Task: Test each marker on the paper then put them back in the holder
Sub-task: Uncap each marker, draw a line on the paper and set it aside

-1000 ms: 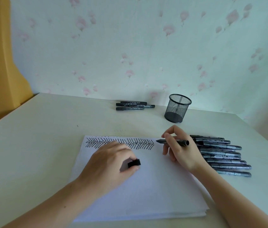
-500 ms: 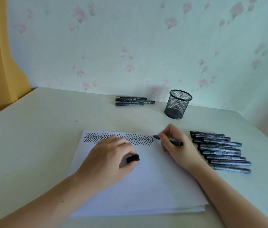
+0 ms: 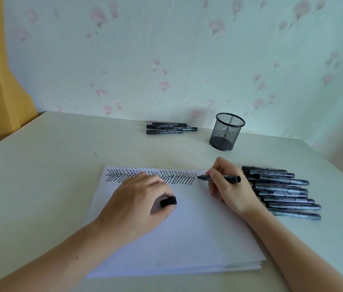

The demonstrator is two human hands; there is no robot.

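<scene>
The right hand [image 3: 232, 186], gripping the uncapped marker [image 3: 219, 178], has lowered its tip onto the paper [image 3: 187, 239] beside the last test stroke, beginning another mark, while the left hand [image 3: 137, 205] still pinches the cap [image 3: 168, 201].

Left hand [image 3: 139, 204]: palm down, knuckles up, fingers curled; thumb and fingers pinch a small black marker cap [image 3: 168, 201]. Bare forearm runs in from the lower left.

Right hand [image 3: 228, 189]: fingers and thumb curled round a black marker [image 3: 219, 178] in a writing grip, tip pointing left, heel of hand low. Bare forearm enters from the lower right.
</scene>
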